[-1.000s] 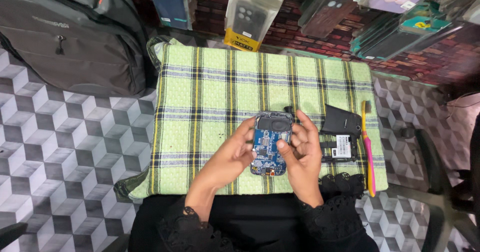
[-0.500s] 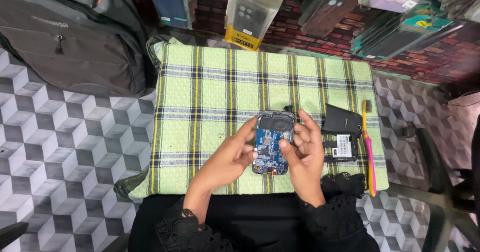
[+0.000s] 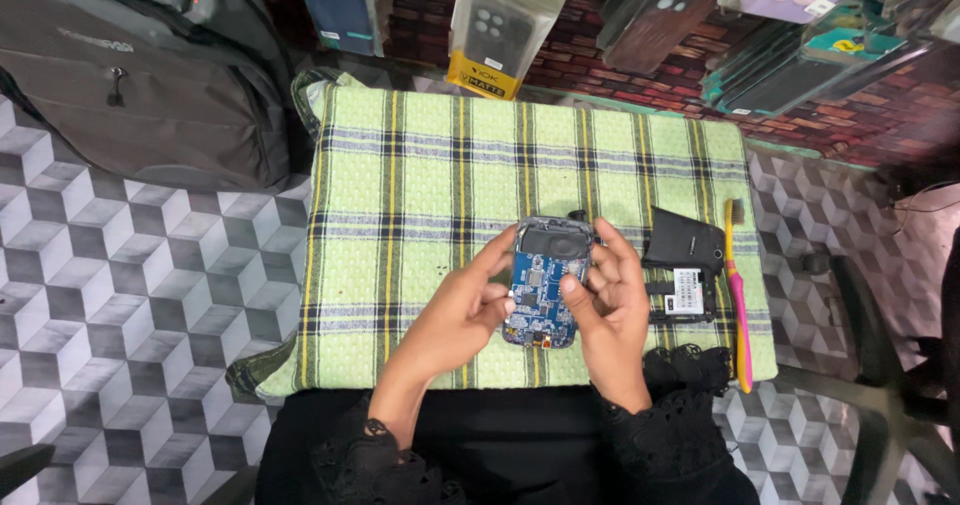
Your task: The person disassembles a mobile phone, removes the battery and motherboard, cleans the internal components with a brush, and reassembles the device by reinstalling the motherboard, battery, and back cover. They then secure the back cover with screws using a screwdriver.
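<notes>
as fingers curl, both hands (image 3: 545, 310) seemingly grip the opened phone (image 3: 543, 283).

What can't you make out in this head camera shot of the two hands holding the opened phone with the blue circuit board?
- Opened phone with blue circuit board: sides hidden by left hand and right hand; parts too small.
- Black phone cover and piece below: label too small.
- Grey backpack: cut off by top and left edges.

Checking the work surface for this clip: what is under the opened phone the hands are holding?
Under the opened phone lies the green plaid cloth, which covers whatever surface is beneath. The left hand and right hand grip the phone's sides, so the patch directly below is hidden.
</notes>
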